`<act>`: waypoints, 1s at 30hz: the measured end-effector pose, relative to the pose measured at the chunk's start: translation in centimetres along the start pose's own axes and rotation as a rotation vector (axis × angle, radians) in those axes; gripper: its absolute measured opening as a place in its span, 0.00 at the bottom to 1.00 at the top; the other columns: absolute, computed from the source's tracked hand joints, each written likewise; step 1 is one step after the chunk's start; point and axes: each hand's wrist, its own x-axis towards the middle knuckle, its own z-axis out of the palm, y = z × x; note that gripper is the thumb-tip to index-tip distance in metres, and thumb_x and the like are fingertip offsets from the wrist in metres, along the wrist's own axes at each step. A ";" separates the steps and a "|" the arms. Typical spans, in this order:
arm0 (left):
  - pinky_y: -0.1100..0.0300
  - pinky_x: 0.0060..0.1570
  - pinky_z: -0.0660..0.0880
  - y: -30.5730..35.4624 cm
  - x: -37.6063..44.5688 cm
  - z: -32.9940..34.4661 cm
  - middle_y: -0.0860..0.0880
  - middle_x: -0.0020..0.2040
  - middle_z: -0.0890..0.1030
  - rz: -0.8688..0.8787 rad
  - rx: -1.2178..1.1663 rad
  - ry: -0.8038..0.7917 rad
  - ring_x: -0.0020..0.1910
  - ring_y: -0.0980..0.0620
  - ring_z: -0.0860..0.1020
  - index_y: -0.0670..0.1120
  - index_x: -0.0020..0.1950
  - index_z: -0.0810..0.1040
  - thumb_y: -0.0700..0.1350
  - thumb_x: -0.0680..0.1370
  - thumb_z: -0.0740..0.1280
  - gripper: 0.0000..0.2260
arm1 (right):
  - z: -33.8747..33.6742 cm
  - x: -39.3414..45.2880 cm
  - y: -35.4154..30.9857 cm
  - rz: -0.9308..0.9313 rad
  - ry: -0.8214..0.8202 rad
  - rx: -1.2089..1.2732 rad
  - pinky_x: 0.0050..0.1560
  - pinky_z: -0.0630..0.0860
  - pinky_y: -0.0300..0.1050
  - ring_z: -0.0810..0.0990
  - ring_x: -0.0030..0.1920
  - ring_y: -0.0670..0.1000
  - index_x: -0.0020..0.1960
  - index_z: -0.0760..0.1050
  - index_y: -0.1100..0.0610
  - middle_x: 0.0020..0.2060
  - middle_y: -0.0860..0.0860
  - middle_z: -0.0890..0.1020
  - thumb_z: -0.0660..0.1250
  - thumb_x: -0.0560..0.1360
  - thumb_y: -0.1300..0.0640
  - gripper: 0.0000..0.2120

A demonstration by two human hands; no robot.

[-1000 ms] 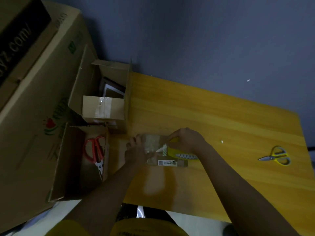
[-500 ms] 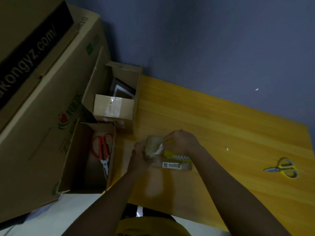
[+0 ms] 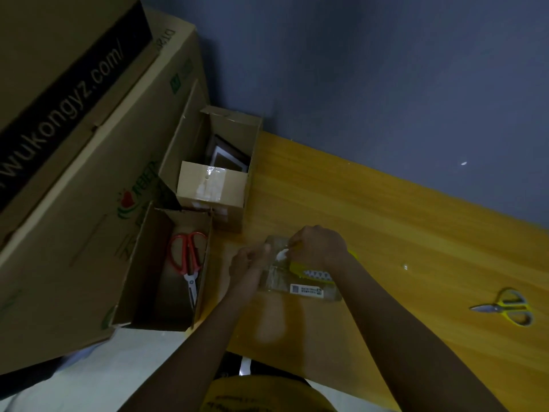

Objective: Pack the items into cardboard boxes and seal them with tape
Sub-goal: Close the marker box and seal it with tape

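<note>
Clear tape strip (image 3: 274, 246) is pinched by left hand (image 3: 248, 261); right hand (image 3: 319, 245) grips yellow dispenser (image 3: 309, 270) near the desk (image 3: 386, 233) front edge: pull taut, press flat.

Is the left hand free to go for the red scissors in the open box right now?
Probably not yet: the left hand grips the clear package together with the right hand. The red scissors lie uncovered in the open box, so the path itself looks free.

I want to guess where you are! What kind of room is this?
Probably a small packing corner at home or in a stockroom: big stacked brown cardboard cartons, a wooden yellow table against a blue wall, and yellow-handled scissors lying ready.
</note>
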 end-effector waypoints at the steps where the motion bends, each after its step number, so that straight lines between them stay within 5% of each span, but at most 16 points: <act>1: 0.54 0.51 0.74 0.2 -0.1 0.3 0.46 0.54 0.76 -0.006 0.003 -0.027 0.54 0.47 0.76 0.43 0.59 0.75 0.65 0.70 0.68 0.29 | 0.0 0.0 -0.1 0.006 -0.005 -0.002 0.53 0.79 0.53 0.78 0.58 0.55 0.59 0.79 0.46 0.61 0.50 0.79 0.63 0.76 0.43 0.15; 5: 0.61 0.41 0.70 0.1 0.8 0.7 0.52 0.41 0.74 0.104 0.074 0.078 0.46 0.49 0.75 0.44 0.45 0.73 0.48 0.79 0.66 0.08 | -0.1 0.0 -0.4 0.010 -0.031 -0.023 0.52 0.78 0.52 0.78 0.55 0.55 0.61 0.78 0.46 0.61 0.50 0.78 0.63 0.76 0.43 0.16; 8: 0.59 0.39 0.68 0.2 1.5 0.1 0.50 0.39 0.74 0.121 0.132 0.090 0.44 0.48 0.75 0.42 0.44 0.72 0.46 0.80 0.64 0.09 | -0.1 0.0 -0.4 -0.017 -0.080 -0.074 0.48 0.76 0.48 0.78 0.56 0.56 0.67 0.73 0.47 0.62 0.51 0.78 0.61 0.78 0.40 0.21; 12: 0.58 0.35 0.64 0.1 2.3 -0.1 0.50 0.36 0.71 0.110 0.245 0.094 0.40 0.50 0.71 0.47 0.35 0.67 0.47 0.80 0.65 0.14 | -0.3 -0.8 0.4 -0.076 -0.085 -0.193 0.37 0.70 0.44 0.79 0.54 0.58 0.78 0.50 0.45 0.62 0.57 0.76 0.56 0.77 0.34 0.35; 15: 0.57 0.37 0.62 -0.2 2.9 0.0 0.47 0.41 0.72 0.048 0.339 0.094 0.42 0.49 0.71 0.44 0.41 0.71 0.48 0.80 0.63 0.11 | -0.6 -1.8 1.9 -0.021 -0.007 -0.025 0.38 0.69 0.45 0.78 0.51 0.56 0.75 0.58 0.46 0.55 0.54 0.79 0.60 0.69 0.26 0.41; 19: 0.55 0.45 0.68 -1.2 3.6 -0.1 0.38 0.53 0.77 0.009 0.278 0.032 0.52 0.41 0.76 0.40 0.48 0.75 0.47 0.80 0.64 0.10 | 0.3 -3.3 3.8 -0.054 0.004 0.252 0.36 0.69 0.43 0.76 0.43 0.50 0.58 0.73 0.49 0.39 0.42 0.74 0.63 0.62 0.24 0.36; 24: 0.48 0.48 0.76 -1.0 3.9 -0.1 0.39 0.52 0.79 -0.078 0.136 0.013 0.51 0.39 0.79 0.50 0.42 0.73 0.47 0.80 0.64 0.07 | 0.0 -2.8 3.8 -0.007 -0.003 0.315 0.45 0.71 0.44 0.75 0.50 0.50 0.66 0.73 0.57 0.48 0.46 0.76 0.63 0.61 0.23 0.47; 27: 0.52 0.46 0.73 -1.7 4.4 -0.5 0.37 0.51 0.77 -0.089 0.047 0.065 0.51 0.42 0.78 0.42 0.47 0.73 0.42 0.80 0.64 0.05 | 0.1 -1.4 1.5 0.008 -0.014 0.149 0.54 0.74 0.51 0.75 0.62 0.56 0.72 0.67 0.56 0.67 0.52 0.74 0.60 0.61 0.20 0.52; 30: 0.49 0.47 0.72 -2.4 4.9 -0.7 0.37 0.46 0.74 -0.125 -0.009 0.085 0.47 0.45 0.74 0.42 0.42 0.70 0.40 0.80 0.64 0.08 | 0.2 -0.2 -0.2 0.073 -0.027 0.057 0.45 0.73 0.50 0.78 0.55 0.56 0.71 0.68 0.55 0.61 0.52 0.77 0.59 0.61 0.20 0.51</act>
